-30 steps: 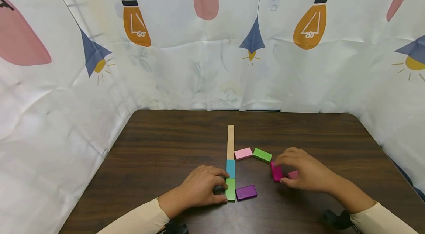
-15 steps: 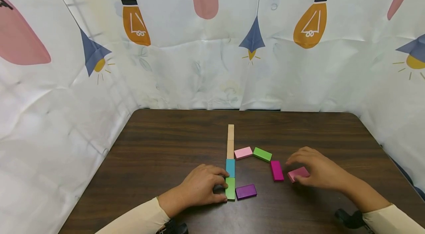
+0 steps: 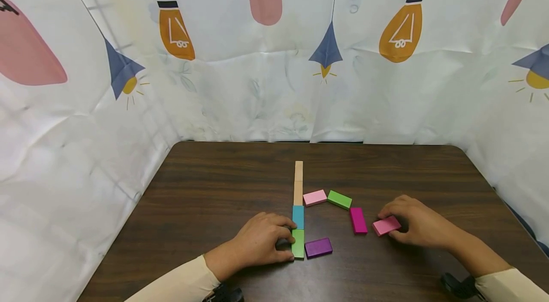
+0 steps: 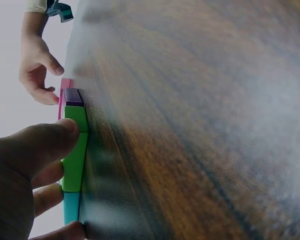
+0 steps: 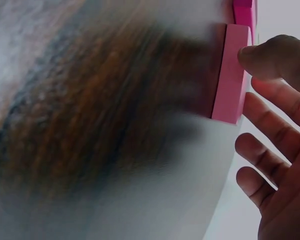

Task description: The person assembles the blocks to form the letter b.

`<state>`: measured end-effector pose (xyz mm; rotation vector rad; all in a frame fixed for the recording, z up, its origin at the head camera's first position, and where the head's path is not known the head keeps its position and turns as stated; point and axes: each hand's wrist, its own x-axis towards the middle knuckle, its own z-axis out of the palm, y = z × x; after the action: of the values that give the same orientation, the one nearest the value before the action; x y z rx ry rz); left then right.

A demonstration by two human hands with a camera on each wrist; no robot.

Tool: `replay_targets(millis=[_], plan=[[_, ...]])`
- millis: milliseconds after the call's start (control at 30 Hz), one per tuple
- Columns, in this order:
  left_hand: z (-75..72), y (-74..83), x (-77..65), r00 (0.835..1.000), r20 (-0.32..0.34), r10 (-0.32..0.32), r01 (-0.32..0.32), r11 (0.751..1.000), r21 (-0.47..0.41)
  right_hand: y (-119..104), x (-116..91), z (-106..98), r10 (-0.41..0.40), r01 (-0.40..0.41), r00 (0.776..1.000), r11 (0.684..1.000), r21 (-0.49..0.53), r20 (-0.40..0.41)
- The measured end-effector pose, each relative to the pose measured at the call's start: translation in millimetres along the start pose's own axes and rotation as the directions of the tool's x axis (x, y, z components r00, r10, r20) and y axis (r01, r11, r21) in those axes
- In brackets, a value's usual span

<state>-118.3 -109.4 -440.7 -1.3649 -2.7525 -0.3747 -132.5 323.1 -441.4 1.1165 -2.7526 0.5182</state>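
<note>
My left hand [image 3: 261, 240] holds a light green wooden block [image 3: 298, 245] at its left side, the thumb near its front end. The fingers also reach the blue block [image 3: 298, 216] just beyond it. In the left wrist view the thumb [image 4: 45, 142] lies against the green block [image 4: 76, 157]. At the right, my right hand [image 3: 418, 223] pinches a pink block [image 3: 387, 226] between thumb and index finger. In the right wrist view the thumb touches the pink block's face [image 5: 232, 85], and the other fingers spread below.
Two plain wood blocks [image 3: 298, 183] continue the straight row beyond the blue one. A light pink block [image 3: 315, 197], a green block [image 3: 340, 199] and a magenta block [image 3: 358, 221] curve rightward. A purple block [image 3: 319, 247] lies beside the row's front end on the dark table [image 3: 223, 187].
My right hand has left the magenta block, moved right to the pink block and now pinches it. My left hand stays at the green block.
</note>
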Motion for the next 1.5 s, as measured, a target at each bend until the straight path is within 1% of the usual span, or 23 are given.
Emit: replay_targets(millis=[233,533,800,1167,1333,1500], plan=[[-1.4,0.8,0.1,1.0,0.013,-0.009,0.01,1.0,-0.012,2,-2,1,0.029,-0.029,0.999,1.0,-0.006,0.032],[-1.0,1.3,-0.4,1.0,-0.011,0.007,-0.007,1.0,0.005,2,-1,4,0.027,-0.027,0.999,1.0,0.001,0.03],[-0.3,1.0,-0.3,1.0,0.006,-0.008,0.008,1.0,0.0,3,0,5,0.033,-0.034,0.999,0.999,0.02,0.036],[0.9,0.6,-0.7,1.0,0.005,-0.008,0.008,1.0,-0.003,-4,6,-2,0.006,-0.006,1.0,1.0,0.022,0.0],[0.9,0.2,-0.2,1.0,0.003,-0.005,0.005,1.0,-0.008,-11,13,-4,-0.011,0.011,1.0,1.0,0.01,-0.01],[0.6,0.1,0.2,1.0,0.01,-0.01,0.01,1.0,-0.012,-19,19,-6,-0.031,0.031,0.999,0.999,0.02,-0.016]])
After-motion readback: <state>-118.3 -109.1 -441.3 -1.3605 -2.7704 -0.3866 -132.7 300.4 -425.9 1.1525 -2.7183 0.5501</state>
